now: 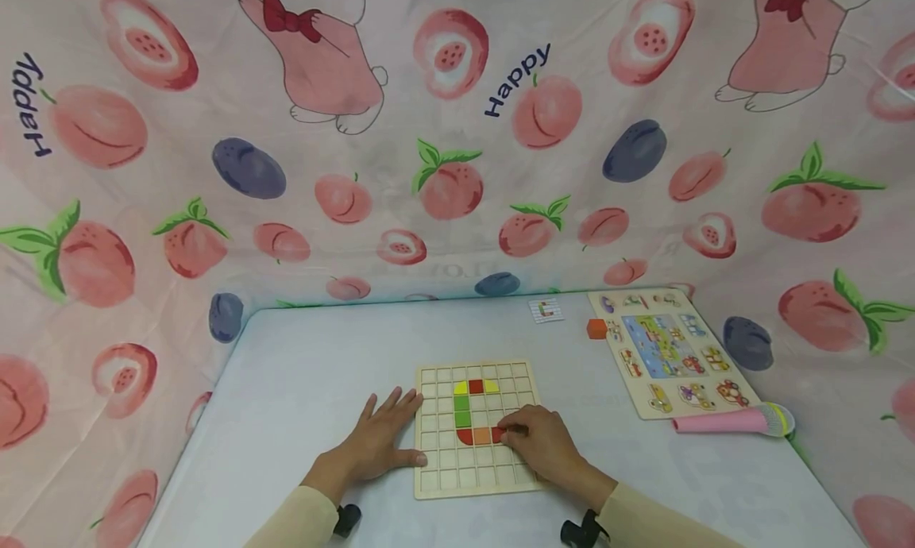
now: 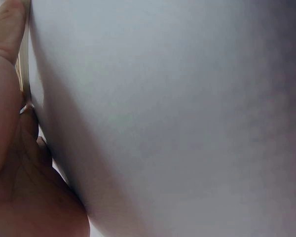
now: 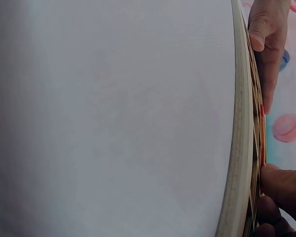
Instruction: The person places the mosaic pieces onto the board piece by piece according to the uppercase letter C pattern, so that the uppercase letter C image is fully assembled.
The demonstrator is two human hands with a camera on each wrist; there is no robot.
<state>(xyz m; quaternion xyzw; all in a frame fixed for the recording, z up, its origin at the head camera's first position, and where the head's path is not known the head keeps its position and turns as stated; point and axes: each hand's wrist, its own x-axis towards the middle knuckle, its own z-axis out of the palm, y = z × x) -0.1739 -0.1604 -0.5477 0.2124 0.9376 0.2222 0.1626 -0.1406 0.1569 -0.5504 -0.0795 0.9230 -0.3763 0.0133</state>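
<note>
A square wooden grid board [image 1: 438,476] lies on the white table. On it, colored pieces form a C-like shape: yellow corner pieces [image 1: 491,386], a red square [image 1: 476,386], green squares [image 1: 462,410], a rounded red corner piece [image 1: 465,436] and an orange square [image 1: 482,435]. My right hand [image 1: 546,445] has its thumb and fingertips on another red piece [image 1: 497,434] at the right end of the lower row, pinching it; the fingers partly cover it. With fingers spread, my left hand [image 1: 375,441] rests on the table, thumb and fingertips touching the board's left edge.
A small pattern card [image 1: 546,310] showing a similar C shape lies at the back. Beside it are an orange block [image 1: 596,329], a picture puzzle board [image 1: 629,389] and a pink toy microphone [image 1: 729,421] at the right. A fruit-print cloth [image 1: 443,270] hangs behind the table.
</note>
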